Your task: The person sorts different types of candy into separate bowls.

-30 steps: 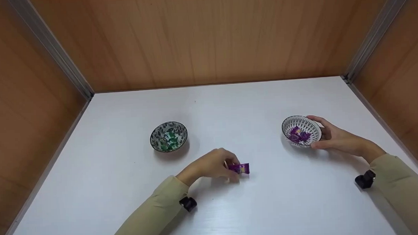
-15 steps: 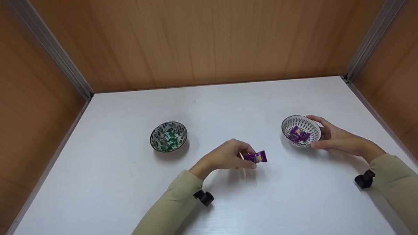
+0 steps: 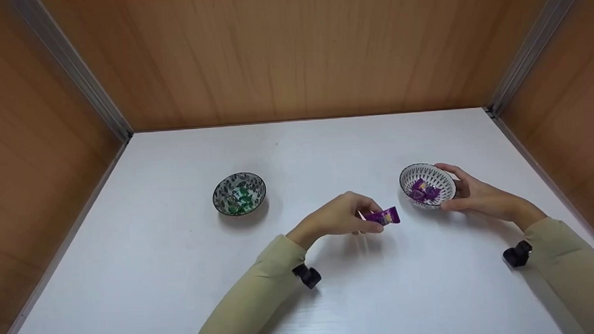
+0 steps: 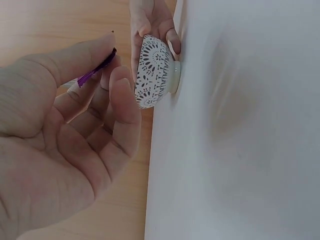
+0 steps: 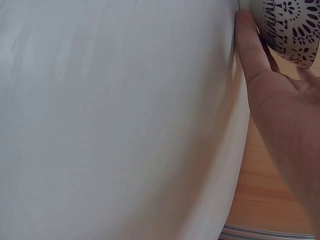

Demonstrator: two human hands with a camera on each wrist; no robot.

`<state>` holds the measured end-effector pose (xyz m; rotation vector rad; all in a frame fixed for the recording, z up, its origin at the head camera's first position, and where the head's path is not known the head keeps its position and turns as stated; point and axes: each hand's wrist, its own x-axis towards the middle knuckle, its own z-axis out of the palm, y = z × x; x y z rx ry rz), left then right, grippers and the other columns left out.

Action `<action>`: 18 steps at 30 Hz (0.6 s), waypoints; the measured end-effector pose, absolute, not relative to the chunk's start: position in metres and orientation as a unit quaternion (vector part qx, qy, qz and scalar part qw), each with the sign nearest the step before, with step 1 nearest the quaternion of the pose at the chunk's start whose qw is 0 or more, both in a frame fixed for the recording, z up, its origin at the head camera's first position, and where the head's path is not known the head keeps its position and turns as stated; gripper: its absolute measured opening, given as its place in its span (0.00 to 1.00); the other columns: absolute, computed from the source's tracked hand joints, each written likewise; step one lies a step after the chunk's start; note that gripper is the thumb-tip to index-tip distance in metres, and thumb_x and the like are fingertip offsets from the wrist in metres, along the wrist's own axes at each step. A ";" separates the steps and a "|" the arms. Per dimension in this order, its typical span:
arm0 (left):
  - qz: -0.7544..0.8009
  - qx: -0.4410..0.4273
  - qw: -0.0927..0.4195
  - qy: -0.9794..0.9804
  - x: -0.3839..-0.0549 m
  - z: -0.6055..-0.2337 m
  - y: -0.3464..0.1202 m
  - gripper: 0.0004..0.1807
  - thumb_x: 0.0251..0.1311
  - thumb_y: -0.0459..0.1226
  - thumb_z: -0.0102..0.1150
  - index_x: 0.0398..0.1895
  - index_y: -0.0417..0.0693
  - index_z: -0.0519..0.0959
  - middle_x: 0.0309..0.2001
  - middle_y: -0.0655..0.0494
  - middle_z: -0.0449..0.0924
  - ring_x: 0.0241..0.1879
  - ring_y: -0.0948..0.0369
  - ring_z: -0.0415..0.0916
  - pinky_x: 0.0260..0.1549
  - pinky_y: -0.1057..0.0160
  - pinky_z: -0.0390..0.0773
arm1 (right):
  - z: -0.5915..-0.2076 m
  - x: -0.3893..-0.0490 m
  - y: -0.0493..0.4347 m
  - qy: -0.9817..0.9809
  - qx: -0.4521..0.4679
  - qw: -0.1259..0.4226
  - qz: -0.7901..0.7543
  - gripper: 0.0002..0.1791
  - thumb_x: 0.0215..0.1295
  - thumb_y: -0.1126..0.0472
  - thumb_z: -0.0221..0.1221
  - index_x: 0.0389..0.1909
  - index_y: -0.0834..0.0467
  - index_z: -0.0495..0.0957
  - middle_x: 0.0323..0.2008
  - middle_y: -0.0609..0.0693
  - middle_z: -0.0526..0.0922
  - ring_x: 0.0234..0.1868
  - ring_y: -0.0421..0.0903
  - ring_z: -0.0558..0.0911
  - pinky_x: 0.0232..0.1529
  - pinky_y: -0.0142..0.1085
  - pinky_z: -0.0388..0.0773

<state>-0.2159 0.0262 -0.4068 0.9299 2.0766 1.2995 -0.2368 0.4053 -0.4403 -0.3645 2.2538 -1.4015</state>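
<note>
Between thumb and fingertips my left hand (image 3: 347,215) pinches a purple wrapped candy (image 3: 389,216), raised over the white table just left of a white bowl (image 3: 444,176) with a dark dash pattern inside. Several purple candies (image 3: 423,192) lie in that bowl. My right hand (image 3: 481,196) holds the bowl from its right side, thumb at the near side and a finger by the far rim. In the left wrist view the candy (image 4: 92,72) shows edge-on, and the bowl's flowered outside (image 4: 152,70) stands beyond my fingers. In the right wrist view the right hand (image 5: 285,100) reaches round the bowl's base.
A second bowl (image 3: 222,199), grey with a dark leafy pattern, stands left of the middle and holds several green wrapped candies (image 3: 244,198). Wooden panels (image 3: 298,58) close off the back and both sides of the white table (image 3: 132,271).
My left hand has lifted the purple candy from the table and carried it right and away from me, towards the white bowl. The right hand and both bowls stay in place.
</note>
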 end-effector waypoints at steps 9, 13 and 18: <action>0.507 0.340 0.263 0.747 -0.216 -0.399 0.050 0.12 0.64 0.34 0.69 0.49 0.42 0.85 0.33 0.60 0.85 0.29 0.66 0.79 0.31 0.66 0.83 | -0.440 -0.239 0.404 0.818 -0.134 0.231 -0.509 0.52 0.67 0.62 0.65 0.81 0.41 0.40 0.72 0.64 0.60 0.68 0.59 0.66 0.57 0.38 0.75; 0.531 0.330 0.251 0.739 -0.219 -0.395 0.062 0.10 0.63 0.33 0.69 0.47 0.41 0.85 0.32 0.59 0.86 0.30 0.63 0.81 0.33 0.64 0.84 | -0.440 -0.238 0.405 0.817 -0.128 0.233 -0.511 0.53 0.68 0.62 0.65 0.81 0.40 0.39 0.71 0.65 0.60 0.67 0.59 0.68 0.56 0.37 0.76; 0.554 0.308 0.238 0.736 -0.223 -0.387 0.076 0.13 0.63 0.31 0.69 0.49 0.37 0.84 0.31 0.57 0.86 0.33 0.56 0.84 0.39 0.54 0.85 | -0.441 -0.237 0.403 0.818 -0.121 0.233 -0.512 0.53 0.68 0.61 0.65 0.81 0.39 0.38 0.72 0.66 0.58 0.67 0.60 0.67 0.55 0.37 0.76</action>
